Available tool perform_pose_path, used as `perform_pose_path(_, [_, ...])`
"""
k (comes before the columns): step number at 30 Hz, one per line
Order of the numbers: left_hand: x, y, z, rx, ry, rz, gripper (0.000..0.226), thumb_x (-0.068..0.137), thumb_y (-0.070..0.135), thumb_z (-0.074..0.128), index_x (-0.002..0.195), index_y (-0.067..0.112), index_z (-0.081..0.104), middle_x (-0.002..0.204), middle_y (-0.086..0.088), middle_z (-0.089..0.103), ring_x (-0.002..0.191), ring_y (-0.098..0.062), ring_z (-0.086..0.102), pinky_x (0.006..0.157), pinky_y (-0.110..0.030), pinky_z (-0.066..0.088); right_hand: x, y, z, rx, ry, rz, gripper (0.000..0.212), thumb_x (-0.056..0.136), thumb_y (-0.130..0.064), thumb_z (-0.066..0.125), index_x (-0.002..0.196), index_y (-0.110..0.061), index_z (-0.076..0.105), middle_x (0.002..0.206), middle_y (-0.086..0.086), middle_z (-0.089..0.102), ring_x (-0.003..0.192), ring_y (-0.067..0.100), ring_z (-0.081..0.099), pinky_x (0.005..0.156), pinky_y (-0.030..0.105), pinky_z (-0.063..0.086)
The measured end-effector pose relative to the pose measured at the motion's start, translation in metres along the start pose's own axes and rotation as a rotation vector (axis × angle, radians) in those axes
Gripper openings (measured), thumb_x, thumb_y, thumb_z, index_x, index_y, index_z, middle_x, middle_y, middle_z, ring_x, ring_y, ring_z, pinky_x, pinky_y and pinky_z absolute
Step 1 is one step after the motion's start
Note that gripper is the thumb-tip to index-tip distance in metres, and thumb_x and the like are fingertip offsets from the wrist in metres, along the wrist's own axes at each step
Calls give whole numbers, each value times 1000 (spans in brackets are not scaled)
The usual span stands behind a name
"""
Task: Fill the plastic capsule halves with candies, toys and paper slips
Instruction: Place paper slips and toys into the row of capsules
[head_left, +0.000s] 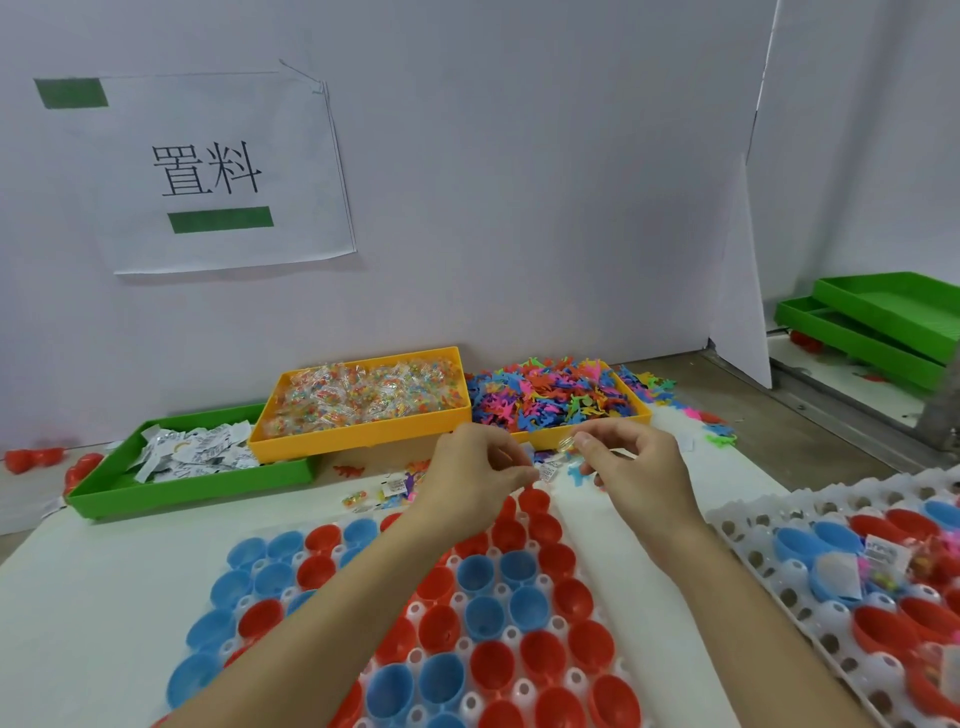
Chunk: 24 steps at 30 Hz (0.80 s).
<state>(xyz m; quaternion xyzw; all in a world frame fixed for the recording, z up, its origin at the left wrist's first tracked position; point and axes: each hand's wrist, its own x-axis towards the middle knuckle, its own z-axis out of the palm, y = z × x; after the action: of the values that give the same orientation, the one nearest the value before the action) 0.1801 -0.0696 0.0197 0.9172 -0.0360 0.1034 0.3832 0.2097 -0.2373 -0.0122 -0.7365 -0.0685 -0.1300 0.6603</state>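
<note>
While both forearms reach in from 6 o'clock, the nearest item is the white holder tray (613, 691) on the table (78, 582), packed with open red and blue capsule halves (483, 571). At 3 o'clock sits a 2nd holder tray (753, 525); some of its halves already contain slips and candy packets.

Beyond the near tray's far edge, left hand (475, 470) has fingers curled, thumb and fingertips pressed together near a small paper slip (546, 472); whether they actually pinch it, cannot tell. Right hand (631, 467) pinches a small clear candy packet (566, 443) between thumb and forefinger, other fingers curled. Hands are near each other, not touching.

Loose items (387, 491) lie on the table just past the tray at 11 o'clock.

Farther back, 3 bins: green bin (182, 491) of paper slips at 10 o'clock, yellow bin (363, 431) of candy packets at 12 o'clock, another yellow bin (641, 410) heaped with coloured toys at 1 o'clock.

Farthest: wall sign (218, 171) at 11 o'clock; stacked green trays (883, 327) at 2 o'clock.
</note>
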Motion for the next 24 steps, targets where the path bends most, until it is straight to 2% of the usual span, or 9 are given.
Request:
perform_pose_path(5, [6, 2, 10, 57, -24, 29, 6, 84, 20, 78, 86, 15, 79, 75, 8, 66, 66, 3, 58, 54, -4, 42, 0, 2, 0, -19, -36, -22, 19, 92, -9, 69, 84, -26, 73, 74, -11, 71, 62, 1, 64, 53, 10, 46])
perform_pose_path(8, [8, -1, 12, 64, -22, 17, 9, 80, 19, 81, 87, 13, 79, 72, 8, 62, 59, 10, 52, 52, -2, 40, 0, 2, 0, -52, -49, -55, 21, 88, -6, 73, 84, -26, 72, 77, -5, 71, 67, 7, 67, 59, 14, 50])
perform_pose_path(10, [8, -3, 12, 59, -19, 19, 10, 79, 20, 82, 87, 13, 79, 73, 8, 63, 60, 9, 52, 52, -2, 40, 0, 3, 1, -110, -60, -78, 23, 88, -6, 73, 80, -28, 70, 79, -5, 71, 71, 13, 68, 62, 17, 52])
perform_pose_path(15, [7, -5, 6, 99, -42, 47, 16, 81, 25, 80, 94, 16, 79, 85, 5, 72, 73, -2, 61, 61, -8, 47, -1, 3, 0, -165, -79, -93, 24, 90, -5, 71, 79, -27, 70, 78, -6, 71, 66, 9, 66, 61, 16, 52])
perform_pose_path(18, [5, -6, 0, 106, -15, 61, 14, 88, 17, 71, 101, 19, 76, 89, 10, 68, 83, -3, 61, 66, -7, 47, -2, 1, 0, -129, -85, -89, 20, 90, -5, 70, 82, -23, 73, 77, -7, 71, 64, 6, 66, 58, 14, 50])
perform_pose_path(20, [3, -3, -2, 14, 20, 49, 19, 92, 14, 60, 100, 21, 76, 88, 14, 69, 83, 1, 62, 67, -4, 46, -3, -1, 1, -75, -102, -83, 18, 89, -4, 71, 84, -20, 74, 75, -6, 72, 65, 7, 67, 58, 13, 50])
perform_pose_path(22, [1, 1, -3, -159, 17, -4, 21, 96, 19, 56, 94, 21, 76, 83, 10, 73, 80, -2, 66, 69, -11, 49, -4, -4, 1, -24, -139, -82, 17, 89, -3, 71, 86, -18, 76, 76, -6, 73, 67, 9, 68, 59, 15, 51])
perform_pose_path(24, [-2, 3, -3, -329, -59, -48, 20, 98, 25, 58, 94, 20, 76, 82, 4, 76, 79, -7, 70, 71, -18, 52, -5, -6, 1, 24, -179, -91, 17, 89, -2, 70, 87, -18, 76, 79, -4, 75, 70, 12, 70, 62, 18, 53])
